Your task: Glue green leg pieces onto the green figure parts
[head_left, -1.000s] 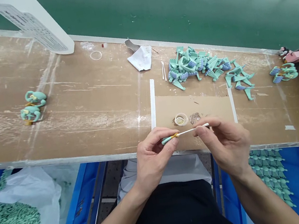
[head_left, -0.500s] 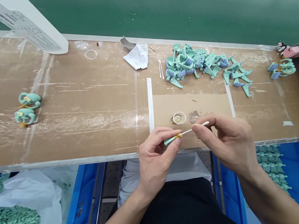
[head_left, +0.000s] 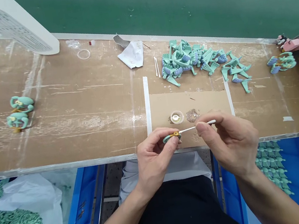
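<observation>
Pinched between the thumb and fingers of my left hand (head_left: 156, 156) is a small toy figure part (head_left: 175, 134), teal with a mustard-yellow piece. My right hand (head_left: 228, 139) is closed on a cotton swab (head_left: 188, 129), whose left tip meets or nearly meets the yellow piece. Just beyond my hands stands a small clear cup (head_left: 176, 117) with some liquid in it. A round clear, wet-looking piece (head_left: 192, 115) lies beside the cup. Two more cotton swabs (head_left: 156, 67) lie farther back, left of a heap of teal and purple toy parts (head_left: 183, 60).
Two teal figures (head_left: 20, 111) lie at the left; another figure (head_left: 282, 62) lies at the right. A crumpled white sheet (head_left: 131, 55) sits near the green back wall (head_left: 123, 9). Blue bins (head_left: 74, 220) of teal parts stand below the table edge on both sides.
The toy part in my left hand has turned, so its yellow round end now faces up. My right hand has shifted slightly right with the swab. The whole view has moved a little.
</observation>
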Action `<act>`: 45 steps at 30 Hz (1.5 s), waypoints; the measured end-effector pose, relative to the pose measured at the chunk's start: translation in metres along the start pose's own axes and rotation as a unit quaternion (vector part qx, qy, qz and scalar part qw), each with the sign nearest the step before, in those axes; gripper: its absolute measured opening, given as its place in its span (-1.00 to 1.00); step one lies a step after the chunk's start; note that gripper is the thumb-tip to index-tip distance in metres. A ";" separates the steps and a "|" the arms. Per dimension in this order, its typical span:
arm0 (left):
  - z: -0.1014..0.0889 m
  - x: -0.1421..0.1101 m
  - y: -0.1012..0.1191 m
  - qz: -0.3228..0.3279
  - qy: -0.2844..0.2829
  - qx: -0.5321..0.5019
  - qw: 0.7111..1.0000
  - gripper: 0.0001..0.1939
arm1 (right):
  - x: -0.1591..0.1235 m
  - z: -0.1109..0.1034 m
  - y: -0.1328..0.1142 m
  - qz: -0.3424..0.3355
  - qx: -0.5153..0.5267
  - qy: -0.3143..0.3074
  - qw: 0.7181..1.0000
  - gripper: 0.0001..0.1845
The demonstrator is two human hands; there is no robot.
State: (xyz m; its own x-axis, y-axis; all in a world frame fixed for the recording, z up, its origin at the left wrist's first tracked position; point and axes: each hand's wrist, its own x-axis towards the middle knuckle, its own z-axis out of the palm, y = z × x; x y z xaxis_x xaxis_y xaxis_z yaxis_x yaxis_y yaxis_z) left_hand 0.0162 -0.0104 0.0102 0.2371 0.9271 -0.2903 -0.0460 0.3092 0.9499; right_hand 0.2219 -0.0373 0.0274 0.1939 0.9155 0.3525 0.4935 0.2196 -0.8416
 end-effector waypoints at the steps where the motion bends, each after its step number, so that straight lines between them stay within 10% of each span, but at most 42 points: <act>1: 0.000 0.000 0.000 -0.001 0.002 0.000 1.000 -0.89 | -0.001 0.001 0.000 0.000 0.002 0.003 1.000 -0.82; 45: -0.006 0.000 -0.005 0.048 -0.010 0.023 0.999 -0.91 | 0.000 -0.004 -0.003 -0.039 -0.044 -0.042 0.997 -0.84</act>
State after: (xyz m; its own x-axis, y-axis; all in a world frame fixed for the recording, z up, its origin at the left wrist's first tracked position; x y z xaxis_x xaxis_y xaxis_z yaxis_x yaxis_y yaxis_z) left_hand 0.0109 -0.0113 0.0045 0.2537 0.9472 -0.1959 -0.0257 0.2090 0.9776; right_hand 0.2239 -0.0393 0.0314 0.0830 0.9225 0.3769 0.5775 0.2637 -0.7726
